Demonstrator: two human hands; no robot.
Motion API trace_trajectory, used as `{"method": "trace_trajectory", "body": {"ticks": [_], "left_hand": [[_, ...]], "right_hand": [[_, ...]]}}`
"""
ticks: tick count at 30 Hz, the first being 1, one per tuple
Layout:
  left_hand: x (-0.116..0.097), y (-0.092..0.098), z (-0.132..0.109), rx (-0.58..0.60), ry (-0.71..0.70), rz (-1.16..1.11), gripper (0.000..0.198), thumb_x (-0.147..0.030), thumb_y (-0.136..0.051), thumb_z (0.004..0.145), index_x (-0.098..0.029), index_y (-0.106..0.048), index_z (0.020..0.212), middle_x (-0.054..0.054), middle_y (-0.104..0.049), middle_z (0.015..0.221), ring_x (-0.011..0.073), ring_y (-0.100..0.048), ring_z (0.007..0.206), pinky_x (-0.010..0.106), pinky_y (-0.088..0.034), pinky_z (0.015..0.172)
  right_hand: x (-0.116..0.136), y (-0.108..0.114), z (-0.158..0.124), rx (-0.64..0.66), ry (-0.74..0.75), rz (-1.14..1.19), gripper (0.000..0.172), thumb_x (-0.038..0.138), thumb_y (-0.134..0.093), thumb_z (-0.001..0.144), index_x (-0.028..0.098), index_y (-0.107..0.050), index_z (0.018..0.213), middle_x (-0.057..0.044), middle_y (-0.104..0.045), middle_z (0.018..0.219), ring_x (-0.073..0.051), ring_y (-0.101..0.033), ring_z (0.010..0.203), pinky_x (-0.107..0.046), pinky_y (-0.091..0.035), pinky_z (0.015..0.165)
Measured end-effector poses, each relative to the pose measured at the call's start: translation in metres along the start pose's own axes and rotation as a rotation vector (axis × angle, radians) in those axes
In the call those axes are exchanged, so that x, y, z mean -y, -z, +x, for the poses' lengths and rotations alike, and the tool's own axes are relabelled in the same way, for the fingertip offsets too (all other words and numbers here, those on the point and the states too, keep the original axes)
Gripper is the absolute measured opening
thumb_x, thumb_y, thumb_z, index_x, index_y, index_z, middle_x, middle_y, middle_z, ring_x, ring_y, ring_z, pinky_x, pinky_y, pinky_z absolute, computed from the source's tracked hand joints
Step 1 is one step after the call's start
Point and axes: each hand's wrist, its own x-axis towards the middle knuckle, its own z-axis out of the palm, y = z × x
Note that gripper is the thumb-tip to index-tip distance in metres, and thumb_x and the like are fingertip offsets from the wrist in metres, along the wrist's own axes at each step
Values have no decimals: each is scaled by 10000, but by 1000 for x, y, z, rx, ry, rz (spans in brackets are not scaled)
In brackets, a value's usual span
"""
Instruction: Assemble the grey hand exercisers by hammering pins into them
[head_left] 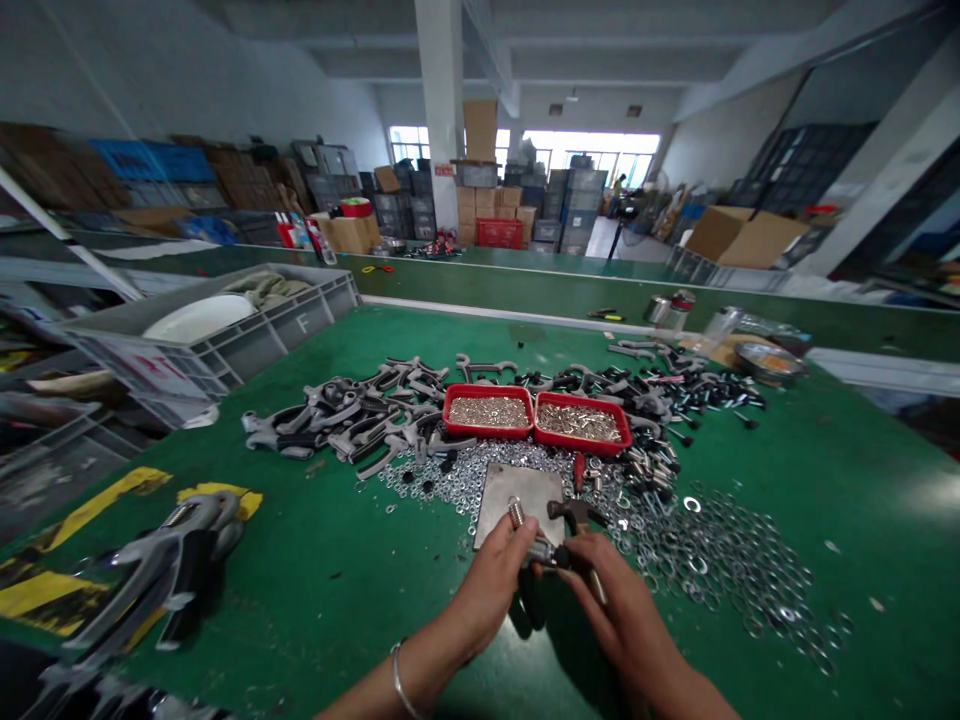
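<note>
In my left hand [495, 575] is a metal tool part [541, 550] with a coiled spring end [516, 513] and a black knob; fingers and thumb close round it. A black grip hangs below that hand, and the palm hides how it joins. My right hand [619, 590] is closed round the handle of a small hammer [576, 513], its fingertips close to the black knob. Whether they touch the knob I cannot tell. Beneath the hammer head and the spring lies a square metal plate [517, 490] on the green table.
Two red trays [487, 433] of small metal pins stand beyond the plate. Loose washers [720, 555] spread to both sides. Grey-and-black handles [375, 410] are heaped behind, with more handles [180, 560] at left on yellow tape. A grey crate [262, 345] borders the table's left.
</note>
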Motion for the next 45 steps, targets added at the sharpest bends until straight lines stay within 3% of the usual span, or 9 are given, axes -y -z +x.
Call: {"method": "trace_trajectory", "body": {"ticks": [3, 9, 16, 21, 24, 30, 35, 40, 45], "left_hand": [[-8, 1, -3, 70, -50, 78, 348, -534, -497, 927, -192, -556, 964, 10, -557, 847, 162, -535, 785, 263, -439, 713], [-3, 7, 1, -88, -290, 424, 273, -483, -552, 905, -212, -585, 893, 36, -602, 831, 213, -554, 796, 317, -426, 774], [-3, 23, 0, 169, -412, 458, 265, -397, -442, 980, -191, -607, 946, 48, -632, 867, 189, -567, 812, 292, -422, 787], [6, 27, 4, 144, -203, 326, 330, -473, -446, 966, -186, -588, 884, 8, -586, 769, 165, -560, 711, 272, -430, 699], [9, 28, 3, 100, -167, 310, 349, -494, -448, 961, -182, -590, 894, 6, -588, 753, 165, -564, 703, 270, -431, 686], [1, 31, -6, 172, -347, 460, 274, -426, -477, 962, -191, -613, 925, 51, -632, 861, 191, -568, 803, 291, -421, 783], [5, 28, -4, 84, -260, 440, 283, -423, -428, 982, -195, -582, 917, 36, -611, 825, 182, -555, 764, 285, -430, 732], [5, 21, -5, 153, -478, 505, 208, -356, -436, 984, -195, -566, 989, 88, -565, 1084, 211, -532, 1053, 333, -403, 978], [5, 17, -4, 44, -417, 492, 233, -329, -341, 1013, -195, -532, 1025, 76, -558, 1010, 200, -538, 980, 329, -424, 936]], "right_hand": [[-2, -2, 2, 39, 14, 72, 191, 260, -517, 953, 246, -575, 1135, -85, -620, 1102, -217, -593, 1028, -377, -502, 907], [8, -23, 6, 136, -653, 748, 437, 643, -418, 930, 224, -508, 842, 56, -475, 604, -88, -388, 434, -198, -337, 369], [17, -21, 5, 448, -890, 1097, 594, 767, -312, 879, 223, -482, 711, 100, -379, 406, -53, -193, 289, -181, -186, 292], [10, -14, 6, 271, -561, 348, 567, 724, -402, 878, 198, -590, 977, -77, -693, 773, -189, -624, 595, -278, -458, 506], [9, -16, 4, 87, -307, -58, 489, 670, -588, 806, 207, -604, 963, -130, -677, 950, -284, -641, 868, -376, -494, 713], [13, -30, 0, 562, -708, 697, 774, 747, -50, 901, 184, -582, 888, -12, -569, 542, -138, -455, 354, -251, -367, 351], [10, -25, 0, 104, -406, 283, 474, 672, -592, 817, 206, -626, 897, -87, -666, 894, -207, -627, 780, -278, -481, 611], [7, -27, 0, 398, -630, 550, 679, 680, -142, 953, 181, -591, 847, -8, -578, 565, -124, -452, 391, -249, -372, 407], [0, -27, -4, 150, -443, 289, 458, 659, -552, 849, 208, -598, 913, -60, -642, 867, -176, -600, 720, -271, -481, 614]]}}
